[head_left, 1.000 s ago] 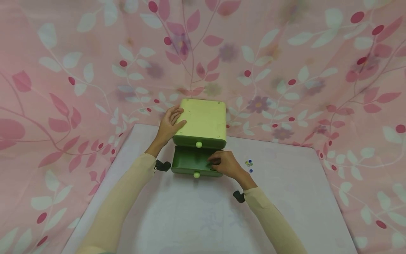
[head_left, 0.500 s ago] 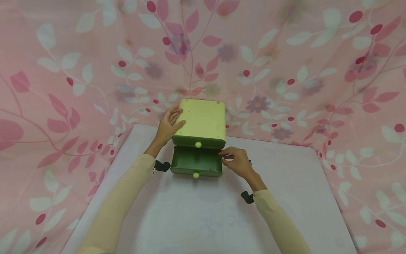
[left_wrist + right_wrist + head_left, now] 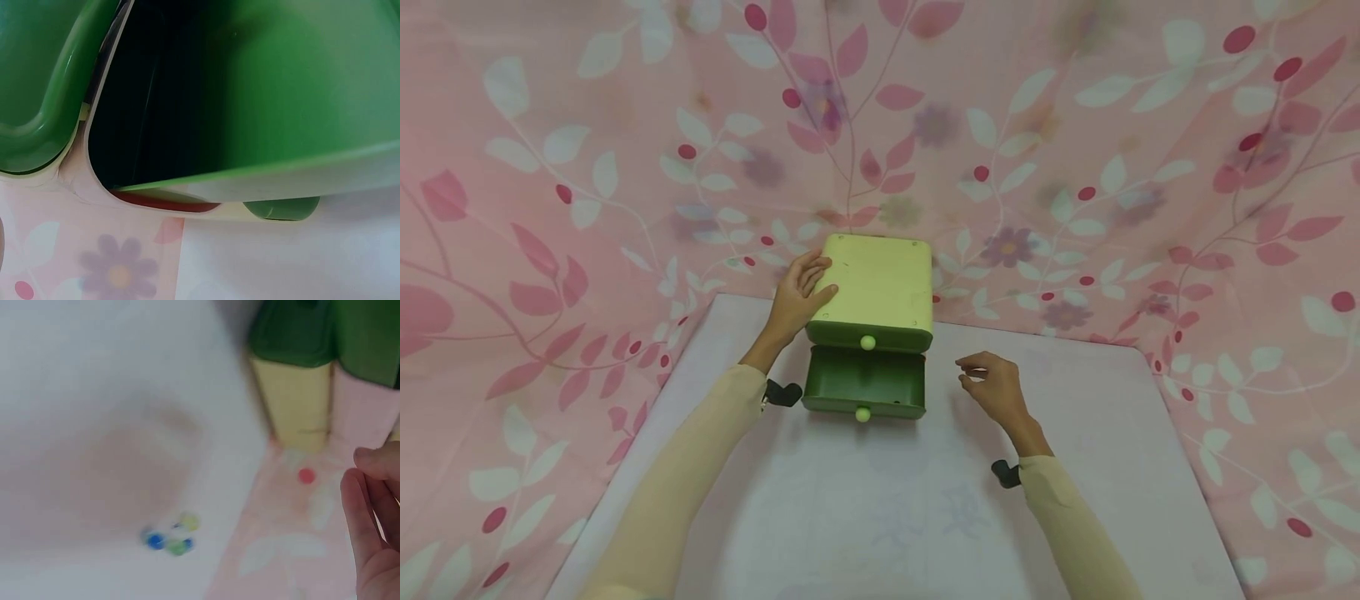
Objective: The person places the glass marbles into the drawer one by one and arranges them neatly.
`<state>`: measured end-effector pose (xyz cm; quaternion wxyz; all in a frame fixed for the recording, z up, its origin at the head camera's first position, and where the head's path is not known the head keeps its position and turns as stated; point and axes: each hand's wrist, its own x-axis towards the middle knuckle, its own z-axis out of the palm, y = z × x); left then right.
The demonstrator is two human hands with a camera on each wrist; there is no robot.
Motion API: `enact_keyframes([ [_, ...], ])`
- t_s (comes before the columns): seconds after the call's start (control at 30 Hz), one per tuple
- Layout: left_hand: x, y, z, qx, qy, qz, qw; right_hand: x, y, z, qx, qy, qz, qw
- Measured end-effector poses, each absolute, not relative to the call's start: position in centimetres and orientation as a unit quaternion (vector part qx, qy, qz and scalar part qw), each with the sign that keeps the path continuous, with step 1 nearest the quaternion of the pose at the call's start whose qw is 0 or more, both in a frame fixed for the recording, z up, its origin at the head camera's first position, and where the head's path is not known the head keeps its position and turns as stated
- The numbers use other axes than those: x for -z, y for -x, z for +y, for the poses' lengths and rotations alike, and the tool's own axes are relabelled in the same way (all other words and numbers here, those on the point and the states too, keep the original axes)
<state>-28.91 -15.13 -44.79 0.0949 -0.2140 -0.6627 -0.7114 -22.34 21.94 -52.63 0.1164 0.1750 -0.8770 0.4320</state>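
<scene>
A small cabinet [image 3: 874, 283] with a pale yellow top and green drawers stands at the table's far edge. Its lower drawer [image 3: 863, 388] is pulled out, and its inside looks dark green. My left hand [image 3: 800, 293] rests against the cabinet's left top corner, thumb on the top and fingers straight. My right hand [image 3: 989, 385] hovers above the table to the right of the drawer, fingers loosely curled and holding nothing. In the right wrist view a few small glass marbles [image 3: 169, 536] lie on the table below my fingers [image 3: 372, 531]. The head view hides them behind the hand.
A white table [image 3: 880, 508] carries everything. A pink leaf-patterned cloth [image 3: 1075, 167] hangs behind and around it. The left wrist view is filled by the cabinet's green side [image 3: 262, 94]. The cabinet's corner [image 3: 300, 406] shows in the right wrist view.
My right hand has come out of the open drawer and moved right, over the spot where the marbles lie. The left hand and the cabinet have stayed still.
</scene>
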Motion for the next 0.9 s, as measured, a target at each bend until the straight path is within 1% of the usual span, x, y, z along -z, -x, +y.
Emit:
enact_keyframes([
  [0.13, 44.8, 28.9, -15.2, 0.714, 0.218, -0.658, 0.094, 54.0, 22.4, 23.5, -0.432, -0.152, -0.877, 0.144],
  [0.23, 44.8, 28.9, -15.2, 0.715, 0.218, -0.658, 0.094, 55.0, 22.4, 24.7, -0.434, -0.13, -0.879, 0.149],
  [0.57, 44.7, 28.9, -15.2, 0.713, 0.214, -0.661, 0.09, 57.9, 22.4, 27.2, -0.41, -0.036, -0.901, 0.138],
  [0.8, 44.8, 29.0, -15.1, 0.713, 0.214, -0.661, 0.093, 59.4, 22.3, 27.6, -0.394, 0.01, -0.913, 0.108],
  [0.9, 44.8, 29.0, -15.1, 0.713, 0.215, -0.661, 0.091, 59.8, 22.4, 27.5, -0.385, 0.022, -0.916, 0.106],
])
